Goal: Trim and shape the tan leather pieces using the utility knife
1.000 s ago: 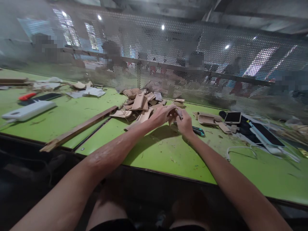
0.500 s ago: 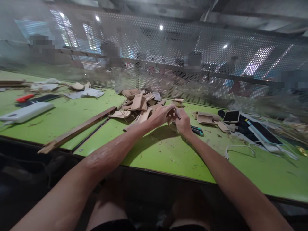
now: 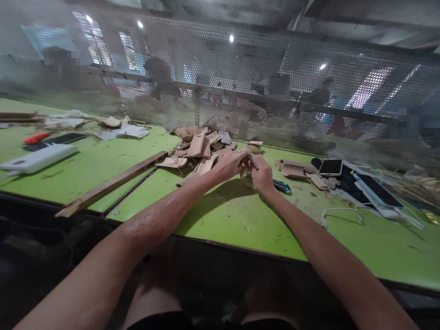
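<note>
My left hand [image 3: 229, 165] and my right hand [image 3: 263, 175] meet above the middle of the green table, fingers closed and touching. A small tan piece [image 3: 242, 173] shows beneath the left fingers; most of it is hidden. Something small with a dark end pokes out by the right thumb, too small to name. Just left of and behind my left hand lies a pile of tan curved pieces [image 3: 196, 145]. Beside my right wrist rests a black and teal tool [image 3: 282, 186], perhaps a cutter, partly covered by the wrist.
A wooden strip [image 3: 113, 183] lies slantwise at left. Farther left are a white power bank-like block [image 3: 41, 159] and a red-handled item [image 3: 36, 138]. On the right sit curved pieces [image 3: 294, 168], phones [image 3: 330, 167] and a white cable [image 3: 343, 209]. A perforated metal screen [image 3: 233, 101] stands behind; people are beyond it.
Both hands keep almost the same place and grip. The whole view has shifted very slightly; nothing on the table has visibly moved.
</note>
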